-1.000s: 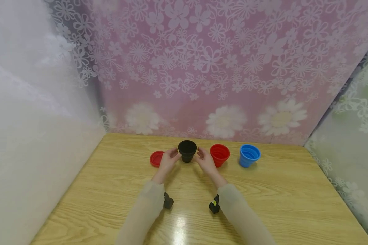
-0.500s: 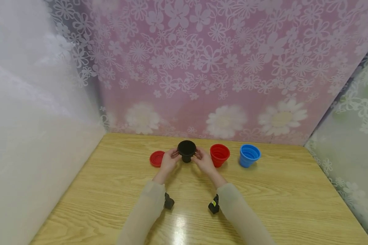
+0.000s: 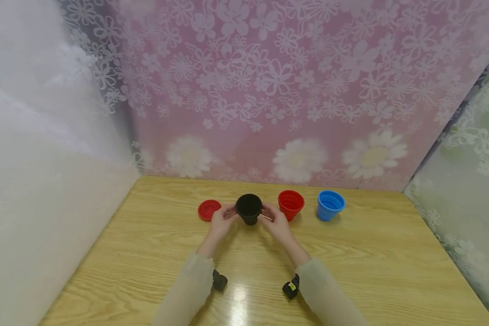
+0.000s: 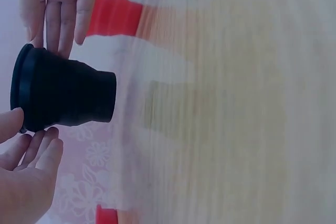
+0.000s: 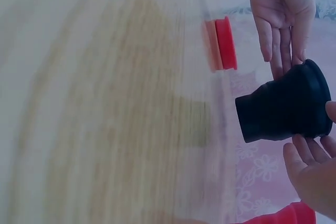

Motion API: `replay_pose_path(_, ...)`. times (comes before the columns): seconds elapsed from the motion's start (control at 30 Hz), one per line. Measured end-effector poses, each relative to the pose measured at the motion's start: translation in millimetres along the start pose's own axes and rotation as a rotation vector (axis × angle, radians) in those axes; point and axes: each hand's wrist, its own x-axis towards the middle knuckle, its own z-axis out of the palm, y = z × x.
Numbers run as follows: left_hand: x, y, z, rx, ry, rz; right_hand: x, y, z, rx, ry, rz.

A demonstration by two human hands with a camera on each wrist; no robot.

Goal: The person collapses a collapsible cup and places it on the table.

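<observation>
A black collapsible cup (image 3: pixel 249 209) is held upright between both hands, its base off the table in the wrist views. My left hand (image 3: pixel 222 220) grips its left side, with the thumb at the rim and the fingertips against the wall below. From the other side my right hand (image 3: pixel 275 222) holds it the same way, its fingers (image 4: pixel 65 24) reaching along the cup's wall. Just beyond the left hand lies a red collapsed cup (image 3: pixel 209 210), flat on the table. An expanded red cup (image 3: pixel 291 204) stands close behind the right hand.
A blue expanded cup (image 3: pixel 330 205) stands to the right of the red one. The wooden table (image 3: pixel 391 262) ends at a pink flowered backdrop (image 3: pixel 236 158), and pale sheets rise at the left and right sides.
Both hands have closed in on the black cup and grip it. The cup has come off the table and moved slightly toward the person. The other cups stay put.
</observation>
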Motion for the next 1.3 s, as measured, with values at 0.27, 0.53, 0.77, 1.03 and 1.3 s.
replay_pose_path(0.27, -23.2, 33.9, -2.9, -0.079, -0.086, 0.019, -18.8, -5.1, -5.3, 0.035, 0.051, -0.067)
replay_pose_path(0.53, -41.7, 58.3, -1.1, -0.030, -0.117, 0.026, -29.4, 8.3, -15.0, 0.018, 0.085, -0.034)
replay_pose_path(0.77, -47.2, 65.4, 1.1, -0.026, -0.126, 0.060, -36.5, 3.8, -20.5, 0.087, 0.070, -0.082)
replay_pose_path(1.03, -49.5, 71.4, 2.5, 0.046, -0.106, 0.095, -38.2, -1.9, -27.1, 0.067, 0.009, -0.065)
replay_pose_path(1.3, -48.9, 71.4, 2.8, 0.063, -0.099, 0.107, -39.9, -3.6, -29.7, 0.027, -0.009, -0.046)
